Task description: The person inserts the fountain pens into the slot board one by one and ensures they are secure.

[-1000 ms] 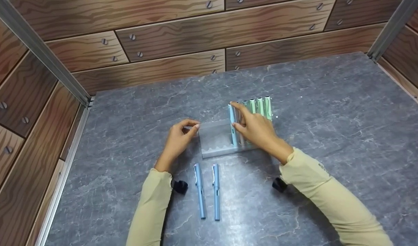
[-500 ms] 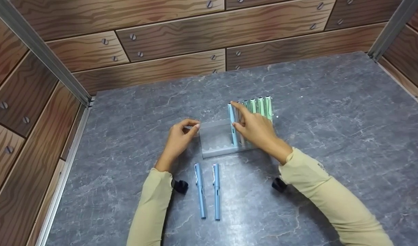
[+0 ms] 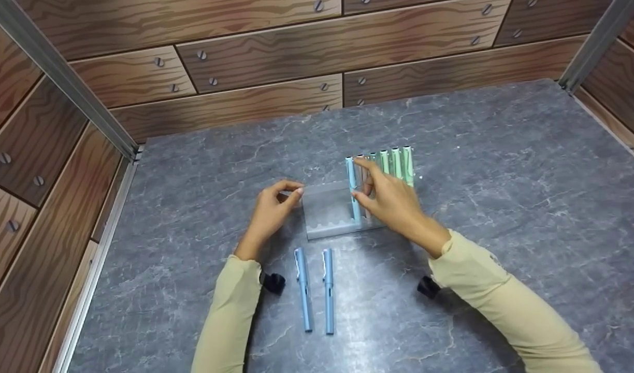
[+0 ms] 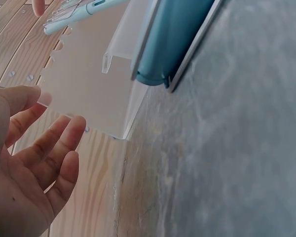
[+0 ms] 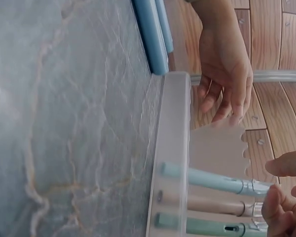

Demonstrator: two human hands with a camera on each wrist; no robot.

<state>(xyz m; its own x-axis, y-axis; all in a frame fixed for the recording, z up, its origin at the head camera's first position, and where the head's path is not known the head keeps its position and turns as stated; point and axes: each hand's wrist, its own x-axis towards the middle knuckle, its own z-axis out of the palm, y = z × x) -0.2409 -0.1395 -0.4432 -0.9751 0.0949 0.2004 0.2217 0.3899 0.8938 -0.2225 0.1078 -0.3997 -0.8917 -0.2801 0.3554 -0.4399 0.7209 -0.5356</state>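
Observation:
A clear, frosted pen rack with a notched edge stands on the table. My left hand pinches its upper left corner between thumb and finger, as the left wrist view also shows. In the rack's middle a light blue pen leans in its slot. Beside it, my right hand has thumb and index finger spread apart, the fingertips close to the pen's capped end. A taupe pen and a dark green pen fill the adjoining slots, partly behind my right hand. Several light green pens occupy the right end.
Two blue capped pens, a left one and a right one, lie side by side in front of the rack on the grey marbled table. Wood-patterned walls with metal corner posts enclose the table.
My right hand has let go of the light blue pen and drawn back slightly to the right and towards me. The left hand and the rack have stayed in place.

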